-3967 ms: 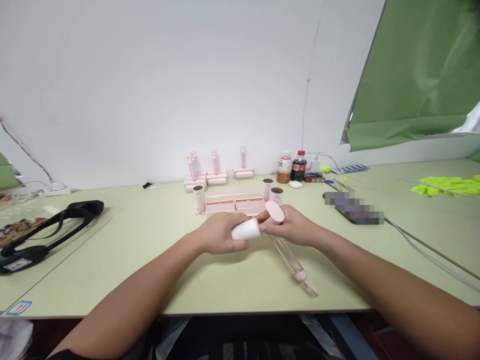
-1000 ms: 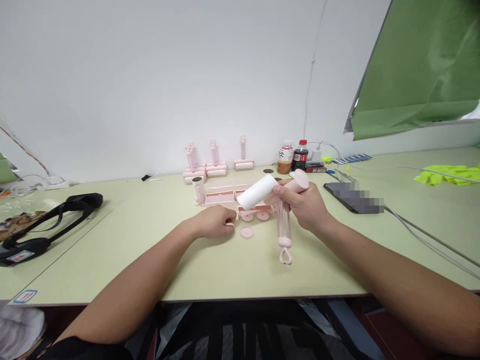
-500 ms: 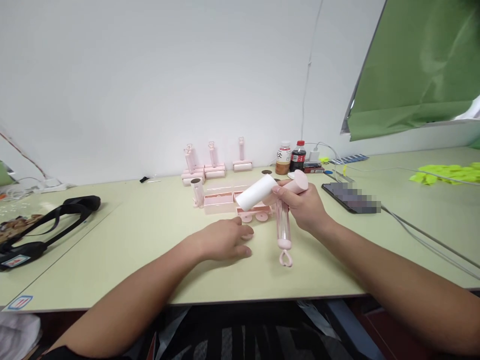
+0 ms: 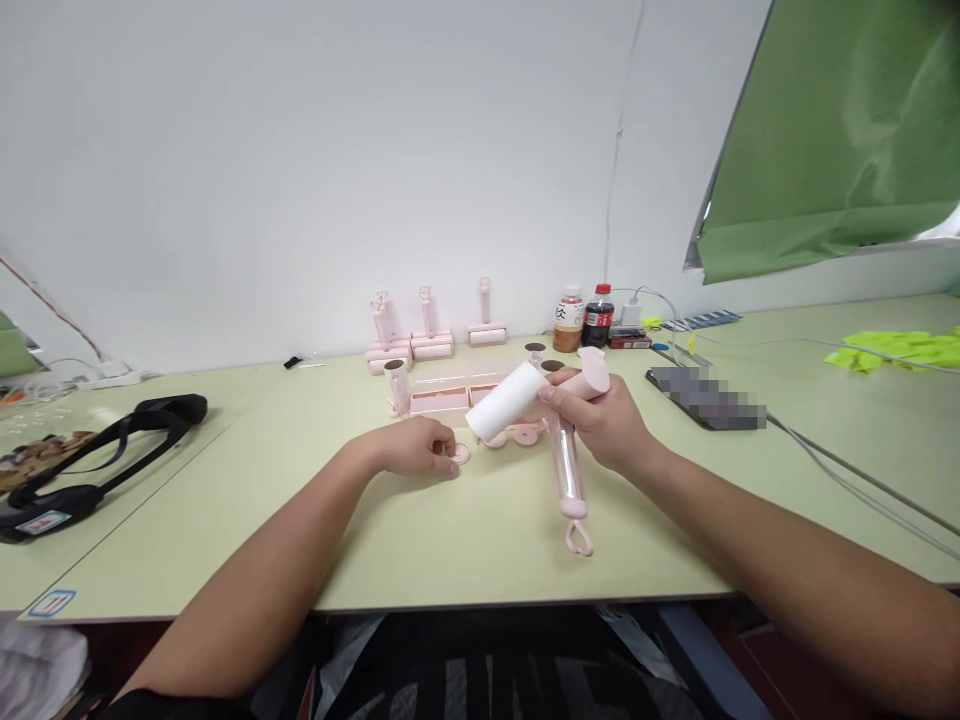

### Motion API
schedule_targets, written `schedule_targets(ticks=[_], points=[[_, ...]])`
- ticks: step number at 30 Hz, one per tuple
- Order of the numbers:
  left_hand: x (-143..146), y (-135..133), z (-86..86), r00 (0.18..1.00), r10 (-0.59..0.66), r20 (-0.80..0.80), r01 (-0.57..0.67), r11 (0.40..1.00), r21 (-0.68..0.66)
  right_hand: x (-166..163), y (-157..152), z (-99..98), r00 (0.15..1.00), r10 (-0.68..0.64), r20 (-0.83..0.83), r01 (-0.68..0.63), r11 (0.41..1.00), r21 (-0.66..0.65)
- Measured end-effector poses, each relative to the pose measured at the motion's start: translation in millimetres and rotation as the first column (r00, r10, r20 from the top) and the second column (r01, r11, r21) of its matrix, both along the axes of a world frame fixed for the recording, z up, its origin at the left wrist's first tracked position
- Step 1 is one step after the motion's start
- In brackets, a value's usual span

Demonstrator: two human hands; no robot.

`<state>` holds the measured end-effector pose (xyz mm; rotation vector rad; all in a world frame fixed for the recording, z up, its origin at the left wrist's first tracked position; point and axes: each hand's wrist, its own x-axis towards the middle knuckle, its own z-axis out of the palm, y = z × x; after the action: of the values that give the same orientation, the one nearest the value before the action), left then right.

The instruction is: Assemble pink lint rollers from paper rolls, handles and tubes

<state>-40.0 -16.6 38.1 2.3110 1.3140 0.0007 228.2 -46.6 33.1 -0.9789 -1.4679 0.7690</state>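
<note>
My right hand is wrapped around a pink lint roller above the table. Its white sticky roll slants out to the left, and its clear pink handle hangs down, ending in a heart-shaped loop. A pink half-round cover part points up to the right of the fingers. On the tabletop my left hand has its thumb and fingertips pinched at the edge of a round pink cap. More round pink caps lie just right of it, in front of pink open trays, partly hidden by the roll.
Several assembled pink lint rollers stand by the wall. A tube-like pink handle stands left of the trays. Two drink bottles, a phone with a cable, and a black strap are around the table.
My left hand has moved left and away from me, its spread fingers closing at a round cap. The lint roller in my right hand has tilted slightly, its loop swinging lower.
</note>
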Motion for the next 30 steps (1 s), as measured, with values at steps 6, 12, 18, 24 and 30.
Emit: schedule_targets(ticks=[6,12,18,24,30], points=[[10,-8,7.5,0.867,0.025,0.497,-0.044,0.999,0.026,-5,-4,-2.0,0.994,0.099,0.042,-0.1,0.995,0.013],[25,-22,9.8,0.705,-0.058,0.707,0.056,0.998,0.025,-10,-3,-9.0,0.987,0.147,0.07,-0.153,0.984,0.087],[-14,2,29.9,0.476,0.092,0.875,-0.491,0.853,0.178,-9,-4,-9.7,0.992,0.102,0.069,-0.104,0.994,0.037],[-51,14,38.3,0.81,0.497,0.313,-0.586,0.714,0.384,-4,1,-16.4,0.961,0.271,0.047,-0.273,0.962,0.023],[-57,28,21.6,0.803,0.574,0.16,-0.592,0.738,0.324,-3,-2,-14.1,0.958,0.277,0.079,-0.278,0.961,0.002]])
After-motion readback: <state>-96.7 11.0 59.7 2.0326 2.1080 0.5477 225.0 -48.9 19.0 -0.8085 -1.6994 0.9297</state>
